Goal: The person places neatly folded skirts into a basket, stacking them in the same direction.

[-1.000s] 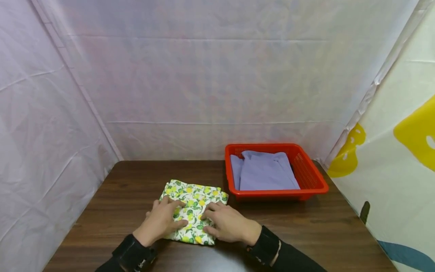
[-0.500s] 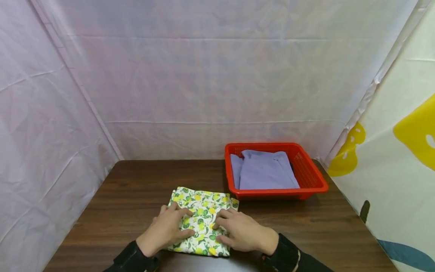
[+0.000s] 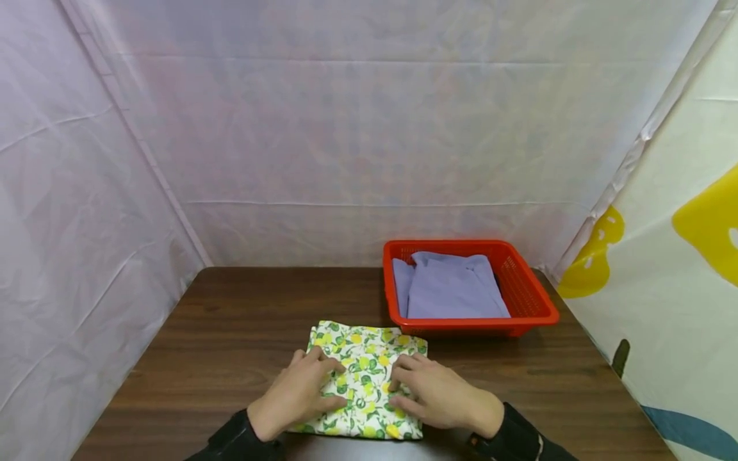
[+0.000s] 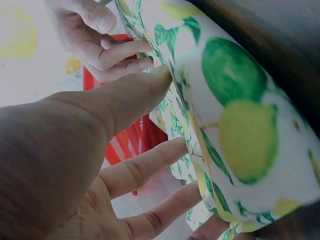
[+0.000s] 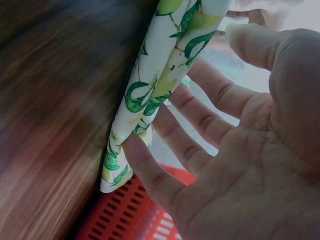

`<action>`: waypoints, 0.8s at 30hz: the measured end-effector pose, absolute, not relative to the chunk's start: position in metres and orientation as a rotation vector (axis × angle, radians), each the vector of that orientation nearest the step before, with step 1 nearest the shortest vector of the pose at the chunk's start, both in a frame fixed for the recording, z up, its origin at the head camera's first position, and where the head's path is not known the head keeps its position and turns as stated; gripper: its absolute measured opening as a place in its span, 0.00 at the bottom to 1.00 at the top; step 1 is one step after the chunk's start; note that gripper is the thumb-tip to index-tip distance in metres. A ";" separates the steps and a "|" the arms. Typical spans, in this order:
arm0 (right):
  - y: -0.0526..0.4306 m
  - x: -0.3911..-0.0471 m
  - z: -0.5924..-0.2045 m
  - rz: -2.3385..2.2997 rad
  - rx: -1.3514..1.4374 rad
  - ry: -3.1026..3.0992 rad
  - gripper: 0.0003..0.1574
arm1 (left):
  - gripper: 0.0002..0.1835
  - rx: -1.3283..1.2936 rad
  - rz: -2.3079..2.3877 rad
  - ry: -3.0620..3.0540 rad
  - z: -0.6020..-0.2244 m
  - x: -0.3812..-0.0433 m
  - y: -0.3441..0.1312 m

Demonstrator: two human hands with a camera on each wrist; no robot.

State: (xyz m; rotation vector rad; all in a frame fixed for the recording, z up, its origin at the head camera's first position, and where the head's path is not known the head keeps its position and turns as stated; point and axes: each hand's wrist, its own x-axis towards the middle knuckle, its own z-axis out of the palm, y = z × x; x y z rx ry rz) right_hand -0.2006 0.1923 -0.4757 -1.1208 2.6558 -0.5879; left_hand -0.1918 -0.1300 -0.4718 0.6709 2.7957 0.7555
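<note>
A folded cloth [image 3: 366, 384] printed with lemons and green leaves lies flat near the table's front. On its left part rests my left hand [image 3: 302, 390], fingers spread and touching the top. My right hand [image 3: 435, 394] lies on the right part in the same way, fingertips on the fabric. Close up in the left wrist view, the left thumb and fingers press the upper face of the folded cloth [image 4: 240, 115]. From the right wrist view, the stacked layers of the cloth's edge [image 5: 155, 75] show beside the spread right fingers [image 5: 200, 120].
Behind the cloth and to the right stands a red plastic basket [image 3: 530, 291] with perforated sides. Folded lavender fabric [image 3: 455, 288] lies in it. The brown wooden table [image 3: 259, 307] meets white sheet walls [image 3: 357, 141] at its back and sides.
Both hands have slid the lemon-print cloth to the right and slightly toward the table's front edge. The red basket and the lavender fabric keep their place.
</note>
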 end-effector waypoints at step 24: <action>0.219 -0.188 -0.477 -0.805 -0.949 2.714 0.13 | 0.25 0.683 0.947 2.739 -0.474 -0.189 -0.127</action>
